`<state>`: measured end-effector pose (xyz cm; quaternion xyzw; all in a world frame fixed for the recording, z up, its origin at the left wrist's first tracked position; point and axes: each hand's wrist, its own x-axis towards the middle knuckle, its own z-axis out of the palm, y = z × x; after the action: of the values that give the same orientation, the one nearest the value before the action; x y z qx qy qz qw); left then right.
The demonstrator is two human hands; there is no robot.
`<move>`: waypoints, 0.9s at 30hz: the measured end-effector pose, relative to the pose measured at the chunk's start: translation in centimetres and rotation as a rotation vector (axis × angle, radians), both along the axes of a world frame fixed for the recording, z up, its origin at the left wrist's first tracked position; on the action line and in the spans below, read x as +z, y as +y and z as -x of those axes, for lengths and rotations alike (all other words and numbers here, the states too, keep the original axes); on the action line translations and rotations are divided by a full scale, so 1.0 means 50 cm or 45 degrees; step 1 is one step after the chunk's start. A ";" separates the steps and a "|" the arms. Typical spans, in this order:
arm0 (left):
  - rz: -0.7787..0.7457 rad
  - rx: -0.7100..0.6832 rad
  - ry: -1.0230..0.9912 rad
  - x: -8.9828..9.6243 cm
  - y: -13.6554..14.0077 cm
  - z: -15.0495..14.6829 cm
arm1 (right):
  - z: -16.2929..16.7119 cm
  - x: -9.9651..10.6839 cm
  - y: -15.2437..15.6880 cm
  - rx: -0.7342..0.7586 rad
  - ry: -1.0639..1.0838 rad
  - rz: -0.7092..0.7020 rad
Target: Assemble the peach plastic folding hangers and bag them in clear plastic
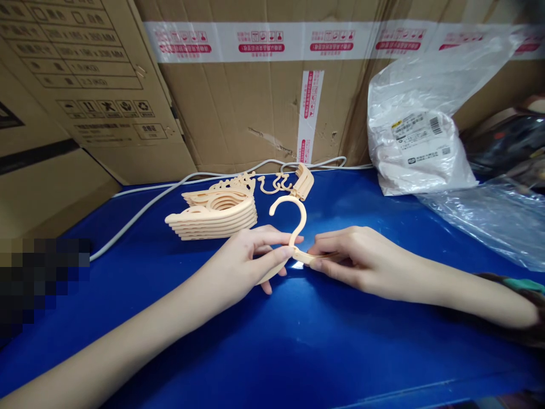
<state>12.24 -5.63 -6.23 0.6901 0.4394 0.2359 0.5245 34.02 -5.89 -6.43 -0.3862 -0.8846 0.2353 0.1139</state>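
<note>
Both hands hold one cream plastic clothes hanger above the blue tabletop, its hook pointing up and curling left. My left hand pinches it just below the hook, and one arm of the hanger shows under the fingers. My right hand grips the other arm, which is mostly hidden by the fingers. Left of the hook lies a neat stack of cream hanger parts. Behind it are loose hooks and a small bundle of slim cream pieces.
Cardboard boxes wall off the back and left of the blue table. A white cable runs along the back and left. At the right stand a white plastic parcel bag and a clear plastic sheet.
</note>
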 end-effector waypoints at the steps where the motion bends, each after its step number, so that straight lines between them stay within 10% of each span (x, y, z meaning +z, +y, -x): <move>1: 0.002 -0.004 0.004 0.000 0.000 0.001 | 0.000 -0.001 0.001 -0.011 0.000 0.016; 18: -0.069 -0.096 0.086 -0.004 0.003 0.005 | -0.003 0.001 0.002 -0.037 0.088 0.138; 27: -0.526 -0.216 0.383 -0.013 -0.004 0.011 | -0.005 0.009 0.004 0.076 0.076 0.110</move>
<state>11.70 -5.81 -6.88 0.8441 0.3956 0.1706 0.3192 34.28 -5.68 -5.98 -0.3569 -0.8810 0.2881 0.1162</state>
